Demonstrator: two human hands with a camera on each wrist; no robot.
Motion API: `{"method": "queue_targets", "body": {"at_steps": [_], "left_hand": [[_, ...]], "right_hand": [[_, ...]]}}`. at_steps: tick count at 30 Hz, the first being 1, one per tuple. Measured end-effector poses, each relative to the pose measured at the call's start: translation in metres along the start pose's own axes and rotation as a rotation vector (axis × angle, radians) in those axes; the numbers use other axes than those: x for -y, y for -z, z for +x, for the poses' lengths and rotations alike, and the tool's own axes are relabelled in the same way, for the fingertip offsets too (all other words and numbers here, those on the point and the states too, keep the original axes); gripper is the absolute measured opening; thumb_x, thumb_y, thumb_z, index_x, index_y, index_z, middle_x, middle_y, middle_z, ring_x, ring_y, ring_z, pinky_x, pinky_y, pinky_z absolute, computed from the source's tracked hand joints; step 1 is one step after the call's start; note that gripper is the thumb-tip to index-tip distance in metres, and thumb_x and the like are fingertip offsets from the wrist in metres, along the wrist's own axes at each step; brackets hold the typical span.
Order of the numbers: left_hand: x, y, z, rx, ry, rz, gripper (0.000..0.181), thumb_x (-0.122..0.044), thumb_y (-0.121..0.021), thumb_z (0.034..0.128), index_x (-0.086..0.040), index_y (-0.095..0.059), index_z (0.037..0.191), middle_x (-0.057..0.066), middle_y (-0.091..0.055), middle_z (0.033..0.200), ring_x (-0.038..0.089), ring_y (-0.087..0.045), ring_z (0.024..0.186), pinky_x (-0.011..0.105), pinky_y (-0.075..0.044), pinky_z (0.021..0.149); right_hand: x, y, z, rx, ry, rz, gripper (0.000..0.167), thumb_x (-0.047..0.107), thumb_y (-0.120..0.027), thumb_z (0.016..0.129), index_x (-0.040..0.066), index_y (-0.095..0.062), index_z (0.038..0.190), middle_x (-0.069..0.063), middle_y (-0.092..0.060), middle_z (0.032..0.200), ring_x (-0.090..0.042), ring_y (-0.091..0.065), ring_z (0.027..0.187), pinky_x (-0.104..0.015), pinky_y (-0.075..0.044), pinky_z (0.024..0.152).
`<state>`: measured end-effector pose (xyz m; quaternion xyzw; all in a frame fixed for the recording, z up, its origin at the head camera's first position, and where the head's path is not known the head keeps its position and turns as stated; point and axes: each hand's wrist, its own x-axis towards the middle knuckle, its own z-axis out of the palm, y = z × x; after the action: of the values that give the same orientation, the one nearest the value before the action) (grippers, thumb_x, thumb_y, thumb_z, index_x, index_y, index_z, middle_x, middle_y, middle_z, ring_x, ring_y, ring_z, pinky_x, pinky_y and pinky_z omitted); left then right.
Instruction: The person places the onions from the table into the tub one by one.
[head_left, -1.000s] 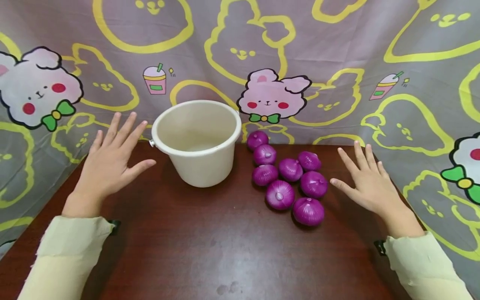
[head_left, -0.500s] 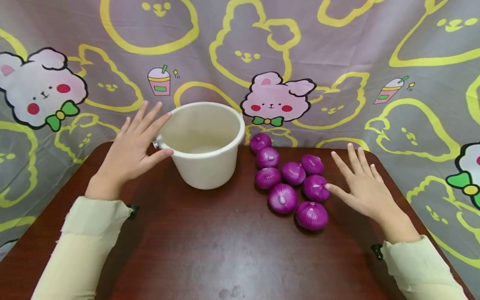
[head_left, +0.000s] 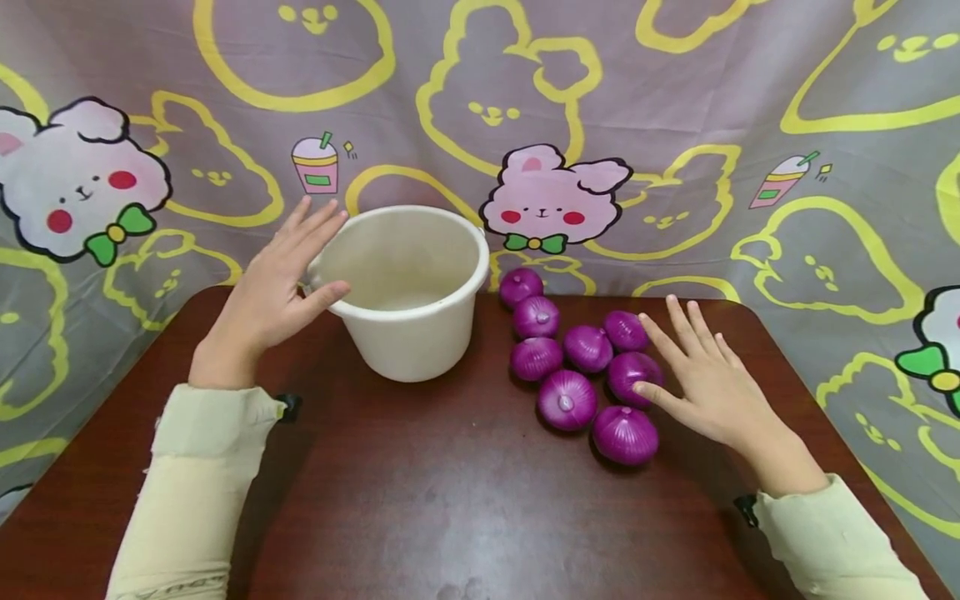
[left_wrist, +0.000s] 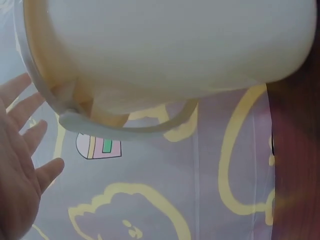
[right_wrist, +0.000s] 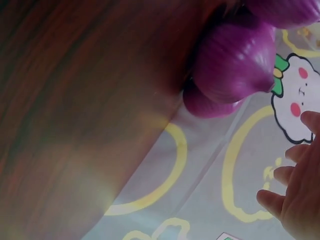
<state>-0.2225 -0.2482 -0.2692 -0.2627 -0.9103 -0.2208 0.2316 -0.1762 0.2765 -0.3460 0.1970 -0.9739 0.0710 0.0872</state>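
In the head view a cream plastic bucket (head_left: 408, 346) stands on the table, mouth up. My left hand (head_left: 270, 287) is beside its left rim, fingers extended and thumb spread, partly covering the rim. The left wrist view shows the bucket's wall (left_wrist: 180, 45) and its curved handle (left_wrist: 135, 132), with that hand (left_wrist: 20, 165) holding nothing. Several purple onions (head_left: 567, 401) lie grouped to the bucket's right. Over the group's right side is my right hand (head_left: 708, 383), fingers spread, its thumb overlapping one onion (head_left: 630, 377); whether it touches cannot be told.
The dark red-brown table (head_left: 450, 500) has rounded far corners. A grey patterned cloth (head_left: 675, 92) hangs close behind the bucket and onions and along both sides. A small black device (head_left: 746, 510) sits at the right cuff.
My left hand has moved right, up to the bucket's rim. My right hand has moved left toward the onions. The head view has shifted slightly; bucket and onions keep their places.
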Motion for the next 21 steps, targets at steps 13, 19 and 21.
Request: {"method": "queue_targets", "body": {"at_steps": [13,19,21], "left_hand": [[-0.002,-0.011,0.001,0.013,0.05,-0.031,0.087,-0.073,-0.048,0.0897,-0.021,-0.032,0.157,-0.002,-0.024,0.166,0.025,-0.008,0.157,0.06,-0.015,0.123],[-0.005,-0.014,-0.003,0.017,0.096,-0.067,0.089,-0.075,-0.05,0.0877,-0.024,-0.029,0.158,-0.006,-0.022,0.166,0.021,-0.005,0.157,0.068,-0.016,0.119],[-0.006,-0.013,-0.002,0.02,0.102,-0.066,0.088,-0.074,-0.05,0.0878,-0.027,-0.027,0.158,-0.007,-0.021,0.166,0.021,-0.004,0.157,0.068,-0.016,0.119]], "right_hand": [[0.023,0.0,0.0,-0.004,0.102,0.008,0.09,0.058,-0.063,0.089,0.029,-0.015,0.161,-0.003,0.006,0.169,-0.032,0.005,0.156,-0.073,-0.025,0.111],[0.03,-0.003,-0.002,-0.008,0.124,0.01,0.091,0.059,-0.065,0.087,0.031,-0.019,0.16,-0.001,0.004,0.17,-0.031,0.003,0.157,-0.071,-0.027,0.112],[0.031,-0.004,-0.001,-0.008,0.136,0.016,0.091,0.059,-0.066,0.086,0.031,-0.019,0.16,-0.001,0.003,0.17,-0.03,0.003,0.157,-0.071,-0.027,0.112]]}}
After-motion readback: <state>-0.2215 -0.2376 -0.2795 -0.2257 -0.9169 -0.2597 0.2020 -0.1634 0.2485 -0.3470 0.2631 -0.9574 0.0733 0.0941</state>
